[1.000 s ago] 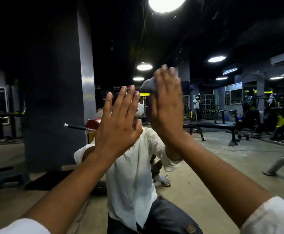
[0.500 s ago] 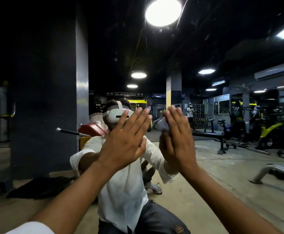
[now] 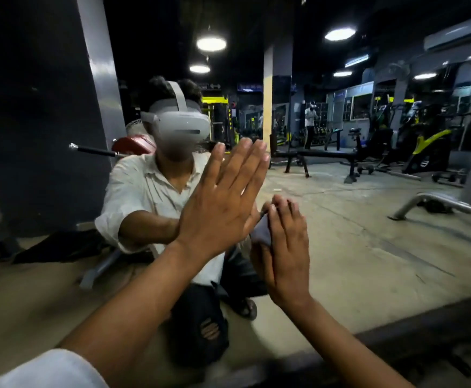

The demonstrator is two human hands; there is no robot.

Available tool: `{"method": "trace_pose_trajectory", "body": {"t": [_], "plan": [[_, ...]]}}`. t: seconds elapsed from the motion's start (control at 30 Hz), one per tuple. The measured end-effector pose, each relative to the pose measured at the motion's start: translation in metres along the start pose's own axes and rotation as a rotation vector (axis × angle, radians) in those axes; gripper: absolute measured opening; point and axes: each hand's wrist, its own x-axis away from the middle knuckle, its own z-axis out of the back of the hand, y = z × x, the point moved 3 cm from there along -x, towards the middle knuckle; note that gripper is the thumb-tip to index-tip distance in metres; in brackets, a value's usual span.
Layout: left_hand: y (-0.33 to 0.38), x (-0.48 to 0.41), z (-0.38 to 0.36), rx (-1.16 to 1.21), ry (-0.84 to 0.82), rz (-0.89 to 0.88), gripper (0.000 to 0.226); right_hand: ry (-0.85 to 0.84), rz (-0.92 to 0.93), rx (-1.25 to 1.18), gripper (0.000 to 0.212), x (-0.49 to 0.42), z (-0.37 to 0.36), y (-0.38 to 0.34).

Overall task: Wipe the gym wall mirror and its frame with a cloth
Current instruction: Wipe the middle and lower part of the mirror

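Head view: the left grip (image 3: 223, 203) lies flat, holding nothing, fingers straight, palm against the mirror (image 3: 368, 233). The right grip (image 3: 281, 253), lower and just beside it, presses the cloth (image 3: 261, 232) to the glass with straight fingers. Most of the cloth hides behind that grip; only a grey fold shows at its thumb side.

Dim gym, round ceiling lights (image 3: 211, 43) — concrete floor (image 3: 354, 233)

To your left stands a dark pillar (image 3: 46, 121); round ceiling lamps (image 3: 211, 43) glow overhead; a black flat bench (image 3: 326, 155) sits on the concrete floor (image 3: 368, 233); a yellow-and-black machine (image 3: 430, 147) stands far right.
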Motion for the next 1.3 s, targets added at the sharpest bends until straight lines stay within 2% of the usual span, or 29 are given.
{"method": "trace_pose_trajectory", "body": {"t": [0.07,0.1,0.27,0.43,0.53,0.6,0.7,0.83,0.9,0.93,0.97,1.07,1.13,1.17,1.3], "plan": [[0.003,0.005,-0.002,0.019,0.014,0.010,0.073,-0.063,0.074,0.071,0.066,0.022,0.007,0.013],[0.004,0.006,-0.003,0.030,0.016,0.016,0.073,-0.060,0.049,0.104,0.065,0.033,0.011,0.023],[0.005,0.007,-0.005,0.040,0.007,0.024,0.071,0.082,-0.368,0.117,0.064,0.076,0.008,0.047],[0.005,0.008,-0.005,0.042,0.034,0.016,0.072,-0.020,-0.268,0.120,0.065,0.088,0.027,0.066],[0.005,0.007,-0.007,0.032,0.051,0.019,0.074,0.201,-0.520,-0.017,0.051,0.062,0.051,0.099],[0.006,0.006,-0.008,0.021,0.058,0.025,0.073,0.283,-0.599,-0.044,0.050,0.032,0.055,0.107],[0.005,0.005,-0.005,0.032,0.081,0.041,0.071,0.248,-0.463,0.061,0.062,-0.018,0.051,0.090],[0.002,-0.030,0.015,0.038,0.179,0.078,0.042,0.072,-0.038,0.109,0.064,-0.091,0.059,0.057],[-0.006,-0.063,0.025,0.020,0.182,0.099,0.041,0.018,0.144,0.156,0.063,-0.124,0.071,0.061],[-0.011,-0.081,0.029,0.001,0.173,0.098,0.047,0.041,0.143,0.169,0.063,-0.139,0.078,0.070],[-0.016,-0.096,0.031,-0.019,0.164,0.099,0.054,0.095,0.067,0.164,0.062,-0.156,0.085,0.083],[-0.035,-0.132,0.031,-0.077,0.132,0.160,0.070,0.305,-0.314,0.055,0.064,-0.207,0.110,0.114],[-0.041,-0.140,0.027,-0.105,0.122,0.215,0.076,0.336,-0.350,0.037,0.065,-0.232,0.111,0.101],[-0.041,-0.141,0.024,-0.112,0.120,0.225,0.077,0.311,-0.272,0.049,0.063,-0.242,0.107,0.087],[-0.043,-0.139,0.019,-0.125,0.128,0.224,0.077,0.105,0.252,0.112,0.059,-0.255,0.084,0.039]]}}
